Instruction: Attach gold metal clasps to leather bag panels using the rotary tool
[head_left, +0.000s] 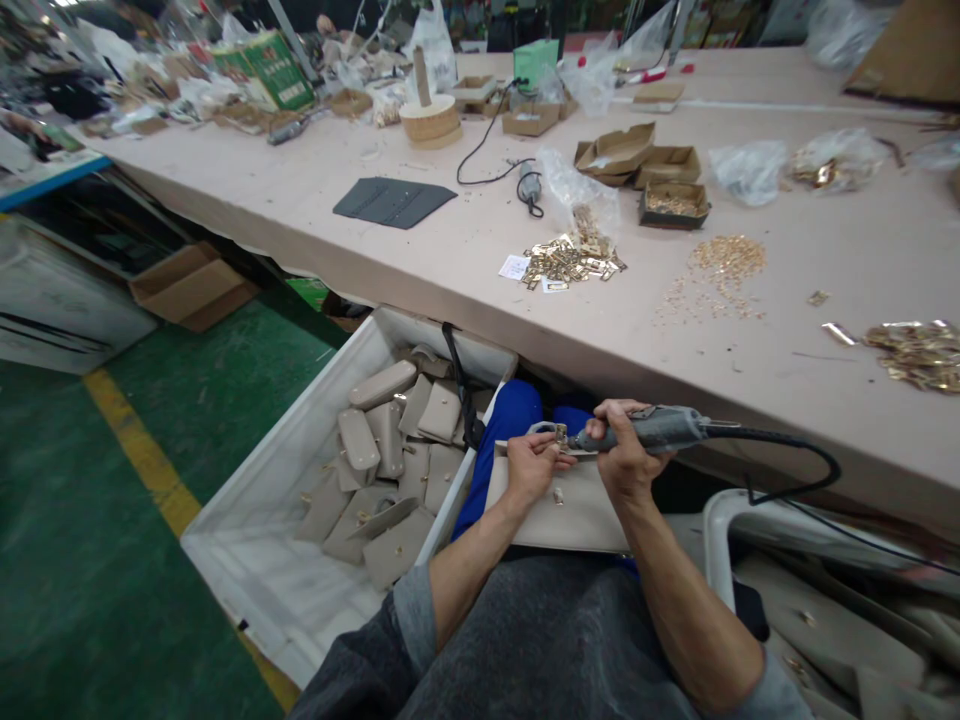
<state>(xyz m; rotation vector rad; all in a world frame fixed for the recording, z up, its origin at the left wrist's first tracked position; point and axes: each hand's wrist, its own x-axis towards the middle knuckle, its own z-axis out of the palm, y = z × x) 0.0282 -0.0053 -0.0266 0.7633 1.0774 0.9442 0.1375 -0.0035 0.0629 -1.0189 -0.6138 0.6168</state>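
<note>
A beige handbag (577, 510) lies across my lap, with a small metal fitting (558, 495) on its front. My left hand (531, 466) is closed on the upper edge of the bag, fingers beside a gold metal plate (561, 433). In my right hand (628, 455) is a grey electric screwdriver (667, 428), held nearly level. Its tip points left and meets the plate or stops very near it; the exact contact is too small to tell. A black cable runs from its back end to the right.
A white bin (300, 480) of small beige bags stands at my left, another bin (720, 530) with beige bags at my right. On the table (465, 250) lie gold plates (570, 260), tiny gold screws (727, 258), a dark sheet (394, 202) and cardboard boxes (673, 205).
</note>
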